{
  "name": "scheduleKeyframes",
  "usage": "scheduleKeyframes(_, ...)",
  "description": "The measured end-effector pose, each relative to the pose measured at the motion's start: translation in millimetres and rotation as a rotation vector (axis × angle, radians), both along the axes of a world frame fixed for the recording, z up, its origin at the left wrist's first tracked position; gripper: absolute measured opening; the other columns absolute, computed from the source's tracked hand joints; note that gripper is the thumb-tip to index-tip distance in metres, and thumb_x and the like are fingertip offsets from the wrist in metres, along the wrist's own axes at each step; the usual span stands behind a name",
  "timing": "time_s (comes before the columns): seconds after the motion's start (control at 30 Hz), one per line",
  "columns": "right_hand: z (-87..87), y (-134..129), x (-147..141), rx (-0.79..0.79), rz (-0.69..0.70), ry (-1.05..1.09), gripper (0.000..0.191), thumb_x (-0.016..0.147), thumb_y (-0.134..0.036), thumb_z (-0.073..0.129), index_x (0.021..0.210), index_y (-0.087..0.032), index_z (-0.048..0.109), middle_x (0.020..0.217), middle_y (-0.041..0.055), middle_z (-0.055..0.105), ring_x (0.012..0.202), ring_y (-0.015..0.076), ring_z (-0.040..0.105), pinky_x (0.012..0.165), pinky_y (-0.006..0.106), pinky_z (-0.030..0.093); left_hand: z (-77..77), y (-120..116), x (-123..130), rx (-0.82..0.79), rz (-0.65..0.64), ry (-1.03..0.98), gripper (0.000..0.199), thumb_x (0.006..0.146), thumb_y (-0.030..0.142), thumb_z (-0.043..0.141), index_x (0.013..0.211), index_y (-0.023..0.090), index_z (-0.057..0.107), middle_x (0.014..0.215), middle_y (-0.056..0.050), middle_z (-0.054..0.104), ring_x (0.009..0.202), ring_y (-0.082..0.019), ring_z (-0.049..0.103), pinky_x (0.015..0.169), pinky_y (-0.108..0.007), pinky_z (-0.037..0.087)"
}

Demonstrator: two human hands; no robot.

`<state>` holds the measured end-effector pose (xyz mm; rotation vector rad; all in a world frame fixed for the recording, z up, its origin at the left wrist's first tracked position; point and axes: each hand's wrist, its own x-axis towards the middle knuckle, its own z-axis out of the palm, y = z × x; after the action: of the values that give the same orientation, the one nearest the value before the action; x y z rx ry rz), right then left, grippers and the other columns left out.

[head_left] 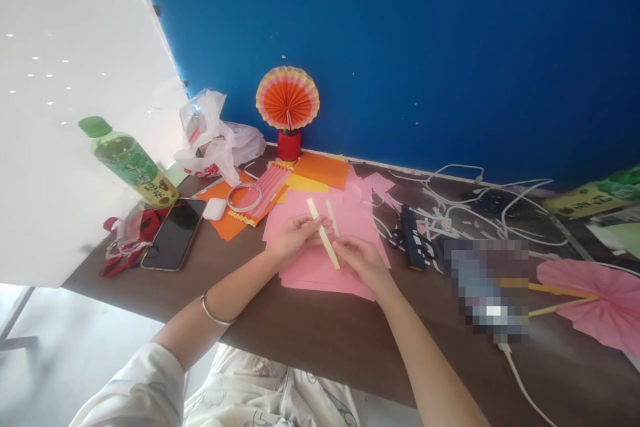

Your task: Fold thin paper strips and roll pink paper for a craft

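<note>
My left hand [295, 235] and my right hand [363, 260] meet over a stack of pink paper sheets [320, 267] in the middle of the brown table [325, 340]. Both pinch a pale wooden stick [323, 233] that slants from upper left to lower right between them. A second pale stick [332, 216] lies on the pink paper just behind my fingers. A silver bangle sits on my left wrist.
A green drink bottle [131, 163], a phone [175, 232], red scissors [125, 250], a tape ring [244, 197] and pleated paper [265, 191] lie left. An orange paper fan [287, 99] stands at the blue wall. Cables [470, 207] and a pink fan [595, 300] lie right.
</note>
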<state>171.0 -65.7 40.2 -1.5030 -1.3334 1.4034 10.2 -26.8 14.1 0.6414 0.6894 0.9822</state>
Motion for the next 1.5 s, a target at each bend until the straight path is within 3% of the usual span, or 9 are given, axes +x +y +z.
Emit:
scheduleKeyframes(0.63, -14.5, 0, 2, 0.145, 0.006, 0.023, 0.033, 0.067, -0.048, 0.065, 0.074, -0.016, 0.063, 0.067, 0.0035, 0.063, 0.055, 0.0129, 0.053, 0.056, 0.028, 0.044, 6.9, 5, -5, -0.017, 0.146, -0.023, 0.021, 0.076, 0.025, 0.065, 0.089, 0.010, 0.064, 0.101, -0.014, 0.066, 0.099, -0.023, 0.062, 0.097, -0.042, 0.041)
scheduleKeyframes(0.87, -16.6, -2, 0, 0.260, -0.058, -0.120, 0.028, 0.072, -0.043, 0.061, 0.083, -0.018, 0.066, 0.076, 0.0049, 0.067, 0.067, 0.0173, 0.058, 0.060, 0.029, 0.046, 0.2, 8, -5, -0.020, 0.161, -0.055, 0.023, 0.075, 0.026, 0.065, 0.091, 0.009, 0.063, 0.101, -0.014, 0.066, 0.098, -0.023, 0.062, 0.096, -0.041, 0.042)
scheduleKeyframes(1.0, -16.6, -2, 4, 0.420, -0.063, -0.238, 0.022, 0.077, -0.036, 0.056, 0.086, -0.020, 0.067, 0.079, 0.0045, 0.066, 0.074, 0.0184, 0.059, 0.067, 0.030, 0.047, 1.0, 12, -5, -0.007, 0.164, -0.021, 0.025, 0.078, 0.029, 0.060, 0.094, 0.010, 0.060, 0.100, -0.014, 0.066, 0.098, -0.022, 0.062, 0.093, -0.039, 0.043)
scheduleKeyframes(1.1, -19.3, 3, 13, 0.520, -0.177, -0.267, 0.024, 0.079, -0.035, 0.052, 0.089, -0.019, 0.067, 0.085, 0.0058, 0.067, 0.080, 0.0197, 0.060, 0.076, 0.033, 0.047, 4.5, 21, -18, 0.162, 0.288, 0.246, 0.029, 0.082, 0.032, 0.051, 0.103, 0.012, 0.056, 0.100, -0.013, 0.064, 0.095, -0.020, 0.061, 0.089, -0.038, 0.044)
scheduleKeyframes(1.17, -22.8, 6, 21, 0.541, -0.287, -0.288, 0.028, 0.080, -0.037, 0.050, 0.092, -0.018, 0.065, 0.090, 0.0077, 0.067, 0.084, 0.0212, 0.060, 0.080, 0.036, 0.047, 7.4, 27, -32, 0.395, 0.434, 0.649, 0.029, 0.081, 0.027, 0.050, 0.107, 0.014, 0.055, 0.102, -0.010, 0.062, 0.097, -0.020, 0.058, 0.088, -0.036, 0.042)
scheduleKeyframes(1.23, -26.6, 9, 26, 0.552, -0.335, -0.363, 0.030, 0.081, -0.038, 0.047, 0.093, -0.017, 0.065, 0.091, 0.0092, 0.066, 0.084, 0.0226, 0.060, 0.080, 0.038, 0.047, 9.7, 31, -46, 0.603, 0.488, 1.125, 0.028, 0.080, 0.021, 0.048, 0.106, 0.017, 0.058, 0.104, -0.010, 0.060, 0.102, -0.023, 0.051, 0.091, -0.039, 0.037)
scheduleKeyframes(1.3, -29.5, 10, 28, 0.578, -0.277, -0.470, 0.030, 0.082, -0.037, 0.045, 0.091, -0.018, 0.065, 0.089, 0.0091, 0.066, 0.083, 0.0225, 0.060, 0.079, 0.038, 0.047, 10.5, 34, -56, 0.700, 0.450, 1.510, 0.029, 0.080, 0.019, 0.046, 0.105, 0.018, 0.061, 0.106, -0.012, 0.058, 0.106, -0.028, 0.045, 0.089, -0.043, 0.033)
scheduleKeyframes(1.37, -30.8, 10, 27, 0.609, -0.165, -0.558, 0.029, 0.084, -0.036, 0.043, 0.091, -0.019, 0.065, 0.087, 0.0084, 0.065, 0.082, 0.0213, 0.059, 0.078, 0.036, 0.046, 9.5, 34, -60, 0.716, 0.374, 1.759, 0.028, 0.081, 0.023, 0.046, 0.102, 0.017, 0.064, 0.107, -0.014, 0.057, 0.106, -0.033, 0.041, 0.084, -0.046, 0.032)
scheduleKeyframes(1.5, -30.0, 10, 31, 0.668, -0.113, -0.620, 0.029, 0.086, -0.035, 0.041, 0.092, -0.020, 0.065, 0.091, 0.0082, 0.061, 0.086, 0.0200, 0.057, 0.080, 0.033, 0.044, 5.4, 34, -60, 0.744, 0.222, 1.929, 0.030, 0.084, 0.024, 0.040, 0.090, 0.017, 0.068, 0.104, -0.016, 0.057, 0.101, -0.033, 0.040, 0.078, -0.046, 0.030)
